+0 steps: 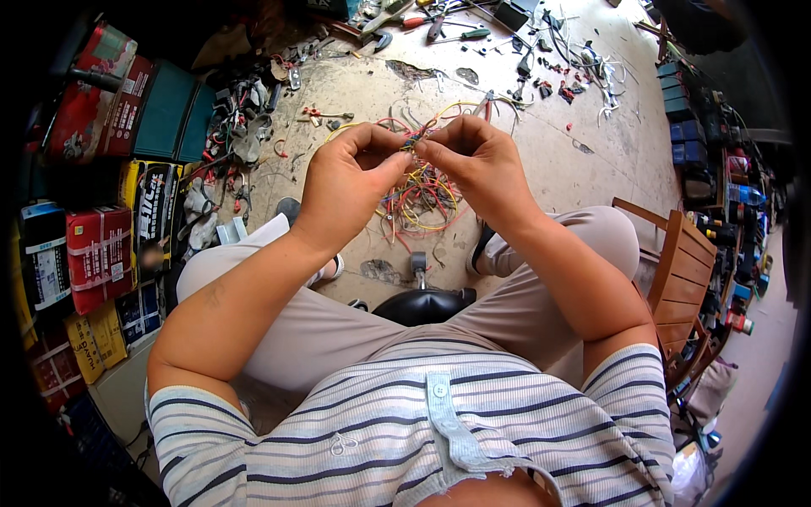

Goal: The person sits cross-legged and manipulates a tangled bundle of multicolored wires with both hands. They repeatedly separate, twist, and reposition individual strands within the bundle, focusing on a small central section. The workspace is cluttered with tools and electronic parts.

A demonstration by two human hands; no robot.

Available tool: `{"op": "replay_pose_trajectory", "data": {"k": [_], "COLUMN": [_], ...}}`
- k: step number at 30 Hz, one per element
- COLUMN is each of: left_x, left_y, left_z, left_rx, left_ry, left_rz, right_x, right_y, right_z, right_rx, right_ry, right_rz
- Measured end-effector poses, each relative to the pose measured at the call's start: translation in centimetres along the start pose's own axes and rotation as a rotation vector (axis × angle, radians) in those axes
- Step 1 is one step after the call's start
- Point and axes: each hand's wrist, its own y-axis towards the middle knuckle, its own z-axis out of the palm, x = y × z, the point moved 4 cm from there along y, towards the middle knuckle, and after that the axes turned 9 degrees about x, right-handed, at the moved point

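In front of my body, above the floor, both hands meet with their fingertips nearly touching. My left hand point(348, 179) is closed in a pinch on thin coloured wires point(409, 144). Thumb and forefinger of my right hand point(480, 167) pinch the same wires from the other side. The exact spot they grip is small and partly covered by the fingers. Below and behind the hands, a tangle of red, yellow, black and white wires point(422, 207) spreads over the floor between my feet. A yellow wire arcs away beyond my right hand.
Screwdrivers point(473, 35), a wrench point(383, 40) and wire scraps point(604, 84) lie farther off on the floor. Stacked boxes point(100, 253) and loose parts point(245, 127) line the left. On the right stand a wooden chair point(678, 270) and crowded shelves. A black seat point(427, 306) shows between my legs.
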Motion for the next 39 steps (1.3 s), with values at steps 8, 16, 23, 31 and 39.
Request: {"op": "replay_pose_trajectory", "data": {"k": [8,16,23,31,39], "left_x": [-0.26,-0.77,-0.63,-0.55,-0.36], "left_y": [-0.31,-0.37,-0.29,0.0,-0.11], "left_z": [0.13,0.05,-0.03,-0.06,0.27], "left_rx": [-0.024,-0.055,-0.035,0.024,0.058], "left_ry": [0.186,0.282,0.318,0.247,0.156], "left_rz": [0.095,0.17,0.181,0.1,0.096], "right_x": [0.0,0.15,0.08,-0.24,-0.27], "right_y": [-0.25,-0.35,-0.06,-0.19,-0.04], "right_z": [0.05,-0.15,-0.28,-0.35,-0.35], "right_rx": [-0.009,0.044,0.028,0.079,0.064], "right_ry": [-0.05,0.118,0.196,0.349,0.255], "right_rz": [-0.047,0.071,0.059,0.159,0.066]}}
